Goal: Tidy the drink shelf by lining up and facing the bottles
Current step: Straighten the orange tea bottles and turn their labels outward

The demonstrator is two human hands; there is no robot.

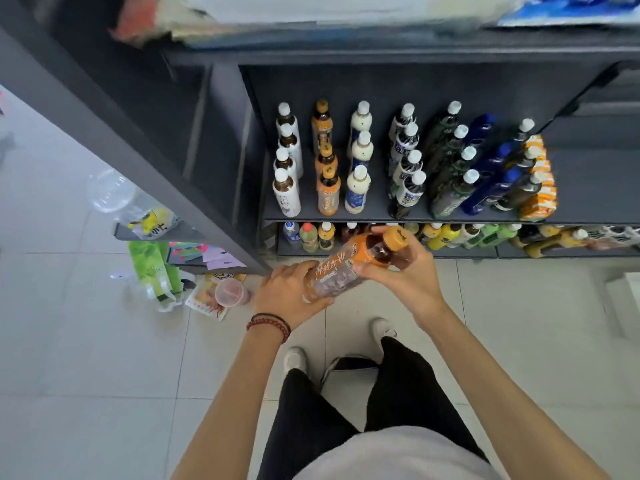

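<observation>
In the head view, the clear plastic bottle with an orange label and orange cap sits just below the middle of the frame, off the shelf. It is tilted, with the cap up and to the right and the base down and to the left. Both hands are grasping it. The left hand wraps its fingers round the base end. The right hand curls round the shoulder just under the cap. The bottle spans the gap between the two hands and touches both.

The step in hand looks like checking and turning this bottle before it goes back. To do that well, I would turn it upright and rotate it with the right hand until the printed face points outward. It should then go down at the front of the row of matching orange-labelled bottles, in the left part of the dark grey upper shelf.

That row seems to hold fewer bottles than the white-labelled row to its left and the cream-coloured row to its right, so it is the likely home.

The risk is knocking these close neighbours. It would be safer to lower the bottle straight in, base first, and square it with the shelf's front edge.
</observation>
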